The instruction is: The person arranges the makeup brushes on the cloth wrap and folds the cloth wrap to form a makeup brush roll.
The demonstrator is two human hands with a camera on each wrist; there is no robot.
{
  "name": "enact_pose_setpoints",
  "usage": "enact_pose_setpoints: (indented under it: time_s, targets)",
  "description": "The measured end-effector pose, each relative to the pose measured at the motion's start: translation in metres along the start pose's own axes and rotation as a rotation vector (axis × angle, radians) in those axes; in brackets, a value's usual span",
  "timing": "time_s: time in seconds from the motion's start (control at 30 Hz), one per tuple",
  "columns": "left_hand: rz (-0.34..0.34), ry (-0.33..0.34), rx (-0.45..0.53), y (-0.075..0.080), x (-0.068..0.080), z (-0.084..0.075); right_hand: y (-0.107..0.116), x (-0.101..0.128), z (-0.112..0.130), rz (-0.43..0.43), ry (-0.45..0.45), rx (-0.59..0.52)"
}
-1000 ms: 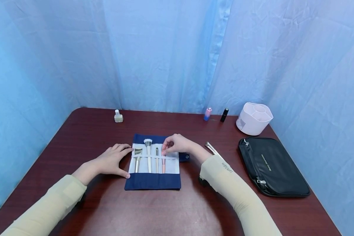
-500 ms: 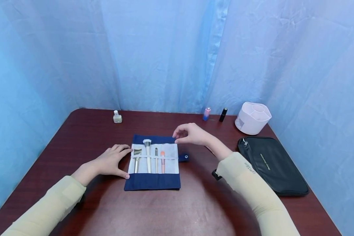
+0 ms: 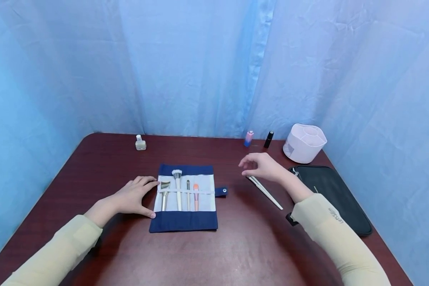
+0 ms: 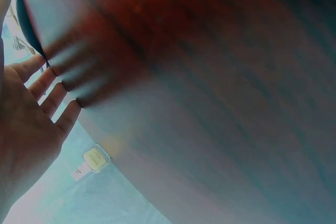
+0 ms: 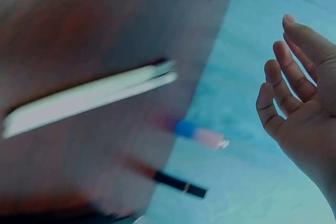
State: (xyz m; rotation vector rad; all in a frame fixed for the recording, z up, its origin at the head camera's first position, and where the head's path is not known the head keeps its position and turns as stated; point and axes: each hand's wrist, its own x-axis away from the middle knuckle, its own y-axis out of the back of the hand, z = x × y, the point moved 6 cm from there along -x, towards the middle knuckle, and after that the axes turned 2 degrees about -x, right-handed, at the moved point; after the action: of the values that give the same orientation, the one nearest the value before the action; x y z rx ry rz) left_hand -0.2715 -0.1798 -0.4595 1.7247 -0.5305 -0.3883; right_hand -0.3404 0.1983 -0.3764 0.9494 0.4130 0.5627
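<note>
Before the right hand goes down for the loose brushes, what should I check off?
1. Right hand empty, fingers loosely curled above the loose brushes: ok.
2. Two white-handled brushes lie side by side on the table, unobstructed: ok.
3. Left hand flat at the brush roll left edge, steadying it: ok.
4. Roll lies unrolled with four brushes under its strap; room right of the pink brush: ok.
5. Black pouch close behind the right forearm, touching or not: cannot tell.
</note>
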Motion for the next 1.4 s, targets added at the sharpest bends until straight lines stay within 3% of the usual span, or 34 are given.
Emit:
enact_pose_setpoints:
  time_s: [0.3, 0.63, 1.1, 1.4]
  targets:
    - [0.005, 0.004, 0.009, 0.0, 0.001, -0.001, -0.009, 0.026, -0.045, 0.017, -0.032, 0.086]
    - [0.021, 0.014, 0.001, 0.002, 0.0, -0.001, -0.025, 0.03, -0.077, 0.061, -0.083, 0.101]
    - [0.002, 0.006, 0.005, -0.004, 0.0, 0.001, -0.038, 0.023, -0.07, 0.103, -0.181, 0.113]
    - [0.01, 0.011, -0.005, -0.001, 0.0, -0.001, -0.04, 0.019, -0.067, 0.086, -0.18, 0.085]
